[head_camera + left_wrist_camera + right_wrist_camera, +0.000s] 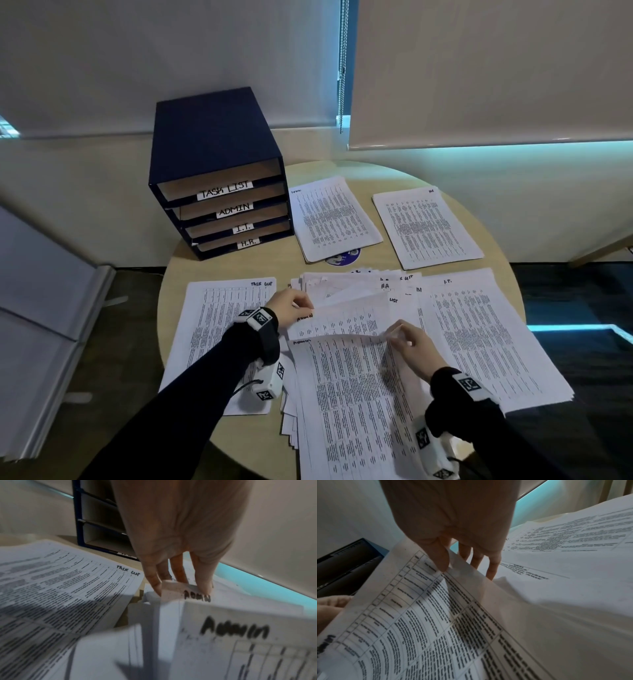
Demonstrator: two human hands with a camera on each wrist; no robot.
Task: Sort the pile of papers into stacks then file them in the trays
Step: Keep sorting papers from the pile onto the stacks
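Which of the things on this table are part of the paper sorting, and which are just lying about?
Part of the job:
- lifted ADMIN sheet, pinched by left hand and right hand
- unsorted pile
- sorted stacks, such as the TASK LIST stack
- labelled trays

Lying about:
- round purple disc under the far stack
- blind chain

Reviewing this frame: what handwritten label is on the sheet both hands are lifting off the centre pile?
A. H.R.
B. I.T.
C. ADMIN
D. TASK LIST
C: in the left wrist view, "ADMIN" is handwritten on the corner of the lifted sheet, right where the left hand pinches it.
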